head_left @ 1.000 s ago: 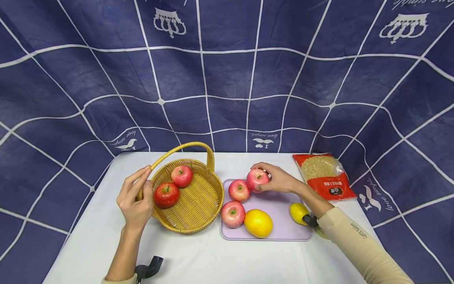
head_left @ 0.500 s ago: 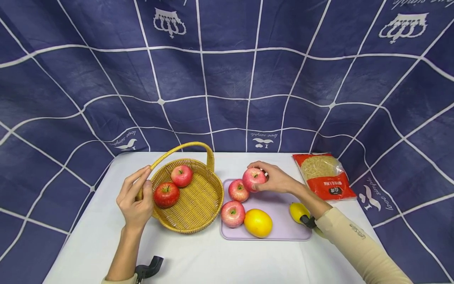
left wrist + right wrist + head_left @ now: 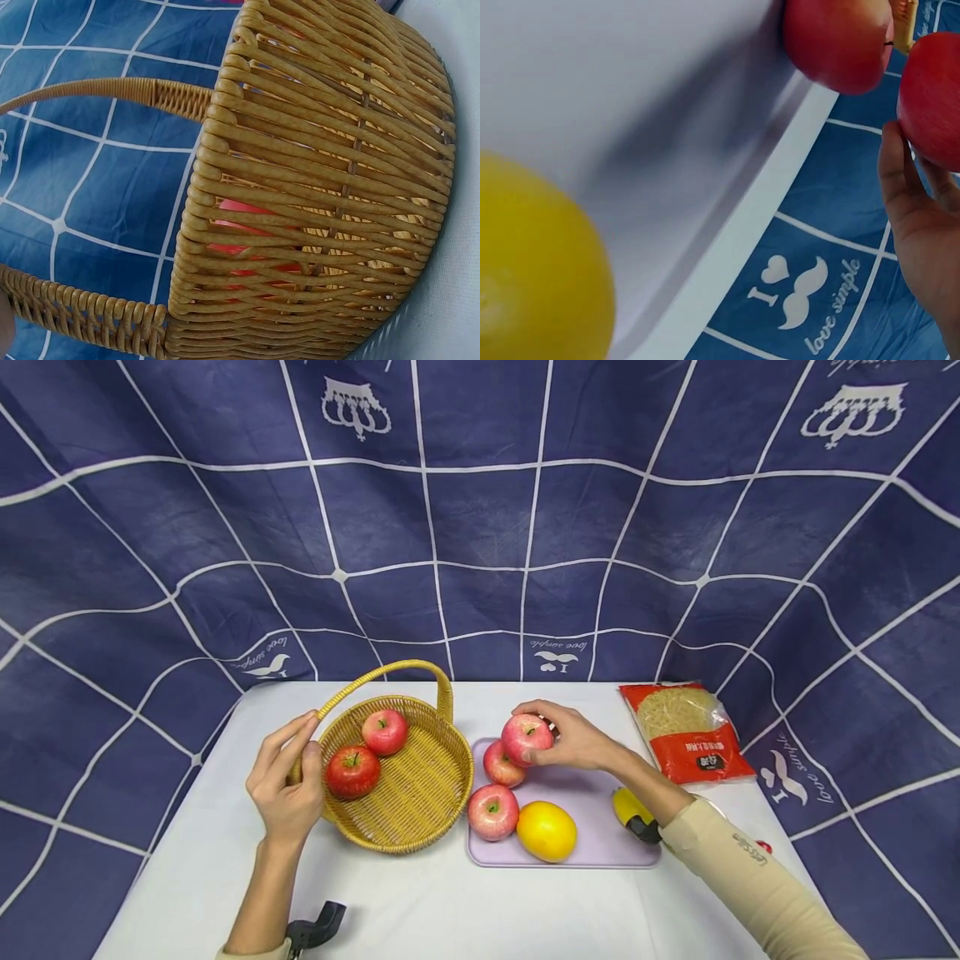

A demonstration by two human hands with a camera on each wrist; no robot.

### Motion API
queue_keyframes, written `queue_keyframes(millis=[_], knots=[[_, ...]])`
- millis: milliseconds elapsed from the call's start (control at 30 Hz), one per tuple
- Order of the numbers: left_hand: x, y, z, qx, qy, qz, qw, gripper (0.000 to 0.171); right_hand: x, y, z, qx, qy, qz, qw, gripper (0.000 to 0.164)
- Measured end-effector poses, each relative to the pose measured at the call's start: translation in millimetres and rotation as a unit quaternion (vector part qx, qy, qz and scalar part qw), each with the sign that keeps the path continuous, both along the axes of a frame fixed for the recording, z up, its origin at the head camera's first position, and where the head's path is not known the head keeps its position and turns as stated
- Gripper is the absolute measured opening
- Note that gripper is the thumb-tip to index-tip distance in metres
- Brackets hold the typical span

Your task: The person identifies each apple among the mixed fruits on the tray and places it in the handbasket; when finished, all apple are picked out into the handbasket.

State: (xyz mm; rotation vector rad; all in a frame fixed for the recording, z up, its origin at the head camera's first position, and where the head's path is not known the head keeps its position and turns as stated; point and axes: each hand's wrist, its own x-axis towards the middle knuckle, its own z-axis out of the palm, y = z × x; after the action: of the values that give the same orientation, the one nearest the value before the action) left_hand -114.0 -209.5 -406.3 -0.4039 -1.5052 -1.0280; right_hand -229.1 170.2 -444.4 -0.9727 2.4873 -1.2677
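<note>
My left hand [image 3: 288, 781] grips the handle of a yellow wicker basket [image 3: 420, 827] on its left side. Two red apples lie inside: a darker apple [image 3: 352, 772] near that hand and a pinker apple [image 3: 385, 732] behind it. In the left wrist view the basket's woven wall [image 3: 322, 187] fills much of the picture, with red showing through its gaps. My right hand [image 3: 570, 737] holds a pink-red apple [image 3: 525, 739] above the back left of a lilac tray [image 3: 600, 852]. The held apple partly covers another apple [image 3: 502, 768] on the tray.
On the tray, a third apple [image 3: 492, 812] sits front left beside an orange-yellow fruit [image 3: 547, 832]. A lemon-like yellow fruit [image 3: 628, 807] lies at the tray's right, partly behind the right wrist mount. A red bag of noodles [image 3: 686, 731] lies back right. A patterned blue curtain [image 3: 480, 518] hangs behind.
My right hand has carried its apple left, now partly over the apple on the tray. A small red thing and a pale rim show beside the right sleeve. The left hand stays put.
</note>
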Motion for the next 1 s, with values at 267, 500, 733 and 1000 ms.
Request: queue_keyframes(millis=[267, 500, 733, 1000], knots=[[0.8, 0, -1.1, 0.0, -0.002, -0.004, 1.0, 0.021, 5.6, -11, 5.1, -0.004, -0.007, 0.021, 1.0, 0.059], [0.8, -1, -0.2, 0.0, -0.001, -0.006, 1.0, 0.021, 8.6, -24, 9.4, 0.009, -0.013, 0.039, 0.999, 0.057], [1.0, -1, -0.6, 0.002, -0.001, -0.008, 1.0, 0.021, 9.6, -37, 13.2, 0.02, -0.017, 0.052, 0.998, 0.057], [-0.5, -2, -1.7, 0.003, 0.0, -0.008, 1.0, 0.019, 11.2, -50, 17.5, 0.033, -0.014, 0.072, 0.997, 0.057]])
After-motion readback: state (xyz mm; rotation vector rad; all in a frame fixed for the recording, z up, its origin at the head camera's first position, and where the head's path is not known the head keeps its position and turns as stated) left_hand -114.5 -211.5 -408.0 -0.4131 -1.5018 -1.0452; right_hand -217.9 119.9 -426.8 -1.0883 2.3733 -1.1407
